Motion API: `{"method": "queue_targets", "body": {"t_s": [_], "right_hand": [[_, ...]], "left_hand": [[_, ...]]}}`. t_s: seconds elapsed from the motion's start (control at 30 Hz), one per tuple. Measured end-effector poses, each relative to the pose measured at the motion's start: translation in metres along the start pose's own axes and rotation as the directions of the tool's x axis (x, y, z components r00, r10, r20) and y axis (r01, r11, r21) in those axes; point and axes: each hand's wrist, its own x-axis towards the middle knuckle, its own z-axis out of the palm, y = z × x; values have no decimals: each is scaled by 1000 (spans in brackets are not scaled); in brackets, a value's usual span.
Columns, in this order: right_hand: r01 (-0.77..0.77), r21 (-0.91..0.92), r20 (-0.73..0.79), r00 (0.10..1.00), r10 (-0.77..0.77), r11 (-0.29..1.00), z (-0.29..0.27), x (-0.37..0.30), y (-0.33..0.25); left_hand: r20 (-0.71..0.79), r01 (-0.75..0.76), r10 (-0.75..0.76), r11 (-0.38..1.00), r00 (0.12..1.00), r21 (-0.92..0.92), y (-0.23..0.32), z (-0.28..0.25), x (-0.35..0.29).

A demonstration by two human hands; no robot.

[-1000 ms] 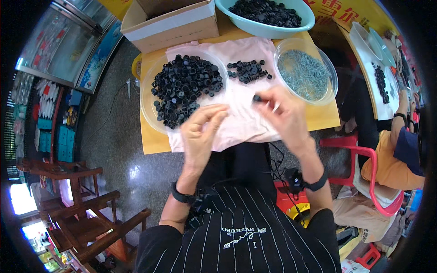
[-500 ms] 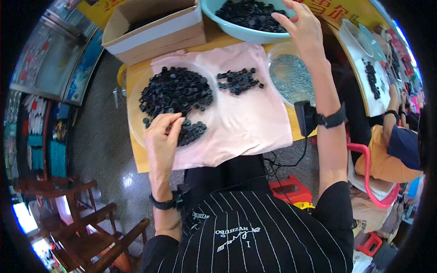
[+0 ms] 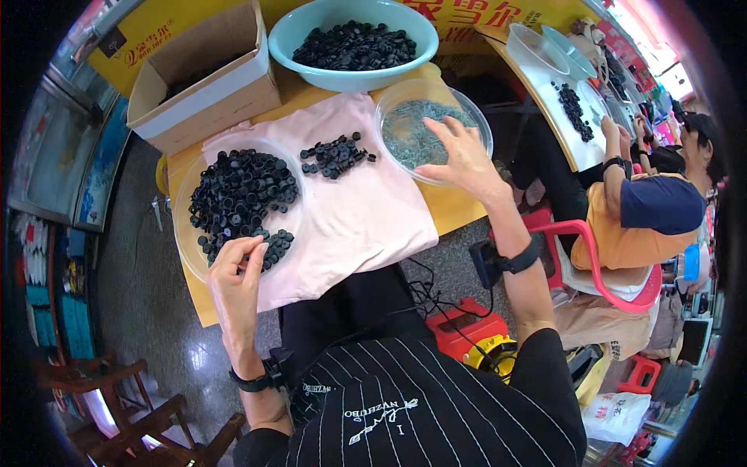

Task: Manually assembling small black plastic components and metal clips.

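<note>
My left hand [image 3: 237, 272] rests at the near rim of a clear plate [image 3: 184, 233] heaped with black plastic caps [image 3: 237, 191]; its fingertips pinch a black cap. My right hand [image 3: 461, 156] reaches into a clear bowl [image 3: 484, 124] of small silvery metal parts [image 3: 408, 128], fingers spread over them. Between the plate and the bowl a small pile of black caps [image 3: 336, 154] lies on a pink cloth [image 3: 366, 226] that covers the yellow table [image 3: 455, 208].
A teal bowl [image 3: 286, 39] full of black caps and an open cardboard box [image 3: 204, 89] stand at the back. Another person [image 3: 650, 210] sits on a red chair at the right by a second table [image 3: 562, 128]. Wooden chairs [image 3: 117, 405] stand at the lower left.
My right hand has come back from the teal bowl to the clear bowl of silvery parts. My left hand has slid to the plate's near rim.
</note>
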Motion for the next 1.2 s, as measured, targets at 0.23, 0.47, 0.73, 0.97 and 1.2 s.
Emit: {"method": "queue_targets", "body": {"t_s": [0.23,0.47,0.73,0.97,1.2], "right_hand": [[182,65,-28,983,-181,981,15,9,4],[203,90,15,979,-205,975,11,21,11],[225,73,-15,974,-224,972,6,20,16],[201,276,33,975,-218,940,6,31,22],[131,361,-20,991,-132,923,2,29,20]], "left_hand": [[64,5,-2,999,998,-45,1,4,-8],[69,-8,13,997,998,-77,0,0,-14],[33,-37,38,999,999,-40,-1,-8,-15],[12,-29,30,997,999,-75,-5,-9,-17],[-9,-31,31,997,999,-67,-3,-13,-20]]}}
